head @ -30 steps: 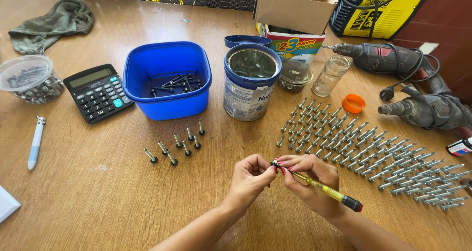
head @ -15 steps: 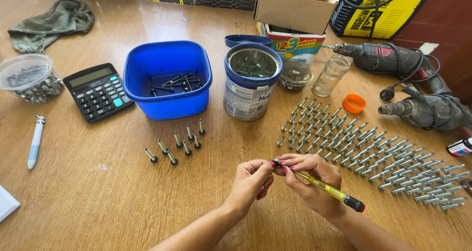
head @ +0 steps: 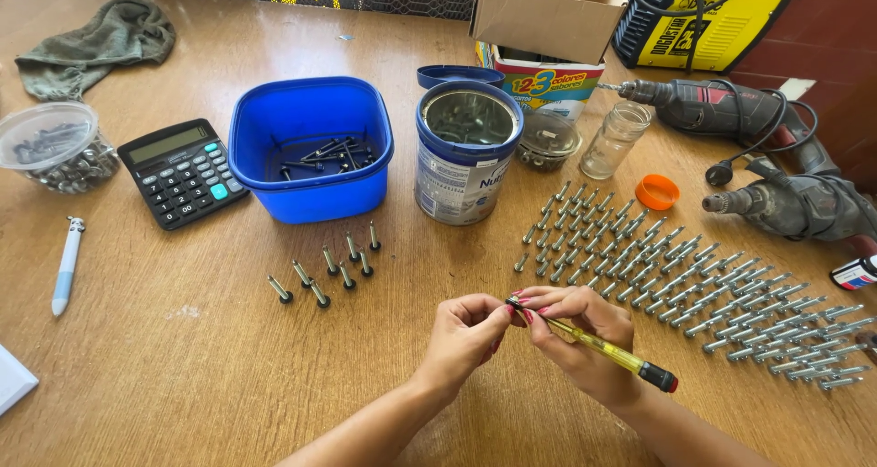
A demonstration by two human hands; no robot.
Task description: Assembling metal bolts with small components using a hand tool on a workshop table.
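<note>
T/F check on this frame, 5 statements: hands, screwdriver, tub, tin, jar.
1. The right hand holds a yellow-handled screwdriver. True.
2. The left hand rests flat on the calculator. False: it meets the right hand at the screwdriver's tip, pinching something too small to tell; the calculator lies apart, far left.
3. The blue tub holds a few dark screws. True.
4. The round tin has its lid on. False: it is open, and a blue lid lies behind it.
5. The glass jar is capped. False: the orange cap lies on the table beside it.
</note>
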